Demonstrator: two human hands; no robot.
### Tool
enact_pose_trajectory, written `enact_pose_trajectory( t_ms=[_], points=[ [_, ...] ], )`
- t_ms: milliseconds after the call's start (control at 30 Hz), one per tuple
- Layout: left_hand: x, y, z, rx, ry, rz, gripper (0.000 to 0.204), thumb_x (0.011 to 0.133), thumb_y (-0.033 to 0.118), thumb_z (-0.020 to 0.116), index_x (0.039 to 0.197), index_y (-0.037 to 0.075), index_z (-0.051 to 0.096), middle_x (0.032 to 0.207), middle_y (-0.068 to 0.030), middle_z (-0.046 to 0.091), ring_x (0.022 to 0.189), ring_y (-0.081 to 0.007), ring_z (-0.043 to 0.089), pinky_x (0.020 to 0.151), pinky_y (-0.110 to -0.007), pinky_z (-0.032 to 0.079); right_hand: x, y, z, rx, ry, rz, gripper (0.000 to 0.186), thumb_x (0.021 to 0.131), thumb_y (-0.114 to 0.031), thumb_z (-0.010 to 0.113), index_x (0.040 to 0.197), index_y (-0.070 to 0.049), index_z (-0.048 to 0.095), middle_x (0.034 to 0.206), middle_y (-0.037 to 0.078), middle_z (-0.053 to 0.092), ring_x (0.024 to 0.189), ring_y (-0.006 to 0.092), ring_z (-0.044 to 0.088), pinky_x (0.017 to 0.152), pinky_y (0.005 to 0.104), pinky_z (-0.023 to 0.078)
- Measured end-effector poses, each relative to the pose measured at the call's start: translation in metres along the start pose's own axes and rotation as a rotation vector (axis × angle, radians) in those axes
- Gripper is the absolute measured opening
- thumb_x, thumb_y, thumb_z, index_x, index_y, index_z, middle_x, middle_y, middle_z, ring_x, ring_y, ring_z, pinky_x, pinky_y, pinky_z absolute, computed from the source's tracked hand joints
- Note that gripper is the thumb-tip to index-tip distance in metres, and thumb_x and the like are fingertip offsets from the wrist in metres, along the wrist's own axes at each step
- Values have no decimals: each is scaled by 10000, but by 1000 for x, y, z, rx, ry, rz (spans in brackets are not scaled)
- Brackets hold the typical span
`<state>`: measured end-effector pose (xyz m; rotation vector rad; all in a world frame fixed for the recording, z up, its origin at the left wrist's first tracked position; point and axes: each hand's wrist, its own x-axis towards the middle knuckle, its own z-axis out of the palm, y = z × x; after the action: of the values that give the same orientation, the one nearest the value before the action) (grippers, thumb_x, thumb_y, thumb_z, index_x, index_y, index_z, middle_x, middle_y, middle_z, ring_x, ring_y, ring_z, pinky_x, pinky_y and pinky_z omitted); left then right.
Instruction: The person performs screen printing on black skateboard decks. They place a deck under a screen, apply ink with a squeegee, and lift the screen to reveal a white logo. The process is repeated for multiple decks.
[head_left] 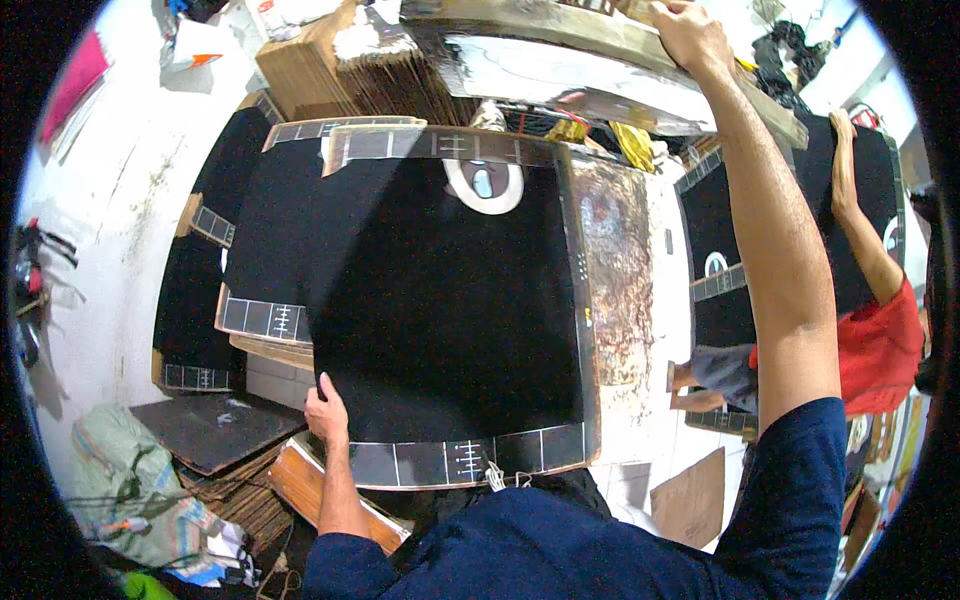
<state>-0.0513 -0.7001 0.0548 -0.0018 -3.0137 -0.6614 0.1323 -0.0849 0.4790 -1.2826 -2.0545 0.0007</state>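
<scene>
The person's left hand point(327, 412) is at the near-left corner of a large black sheet point(450, 300), thumb up along its edge; with some fingers hidden, it cannot be told whether the hand pinches the edge or only rests against it. Its place at the corner suggests it steadies the sheet. The right hand point(692, 38), at the end of a long outstretched arm, is curled closed over the top of a wooden frame point(570, 27), apparently to hold the frame tilted up and away from the sheet.

The sheet lies flat in front of the person, with pale-lined strips along its near and far edges and a white oval ring point(485, 187) near the far one. On its right is a stained board point(625, 290), just beside it. Another black panel point(190, 310) lies on the left, partly under the sheet. Beyond the far edge stands a cardboard stack point(385, 85), seemingly piled there out of the way. Farther right, a co-worker in a red shirt point(880, 345) reaches over other black panels point(865, 200).
</scene>
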Motion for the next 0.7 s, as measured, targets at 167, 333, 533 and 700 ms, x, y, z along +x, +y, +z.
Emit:
enact_pose_trajectory(
  t_ms=[167, 333, 533, 700],
  points=[
    [-21, 47, 44, 44, -217, 159, 753, 922, 712, 612, 1168, 7, 716, 1006, -321, 729, 989, -528, 689, 849, -593, 533, -10, -9, -9, 45, -47, 10, 419, 890, -457, 594, 1034, -129, 810, 1095, 224, 756, 1064, 409, 715, 964, 476, 544],
    [-75, 69, 71, -227, -455, 379, 820, 830, 609, 793, 1297, -47, 634, 1187, -330, 691, 1148, -481, 660, 962, -527, 520, -8, -10, -12, 36, -34, 5, 457, 883, -446, 582, 1091, -99, 797, 1168, 239, 738, 1135, 409, 696, 1001, 477, 532],
    [-88, 84, 56, -86, -622, 326, 785, 805, 540, 846, 1268, -59, 638, 1119, -315, 708, 1074, -484, 679, 963, -520, 521, 3, -15, -9, -34, 10, 36, 566, 899, -487, 577, 1209, -45, 747, 1250, 245, 714, 1205, 426, 666, 1044, 471, 520],
    [-90, 92, 49, -96, -557, 370, 757, 813, 519, 843, 1236, -73, 635, 1133, -324, 705, 1090, -490, 675, 964, -519, 521, 16, -16, -8, 29, -30, 44, 648, 909, -545, 588, 1247, -7, 716, 1314, 245, 686, 1249, 424, 642, 1055, 465, 512]
  ],
)
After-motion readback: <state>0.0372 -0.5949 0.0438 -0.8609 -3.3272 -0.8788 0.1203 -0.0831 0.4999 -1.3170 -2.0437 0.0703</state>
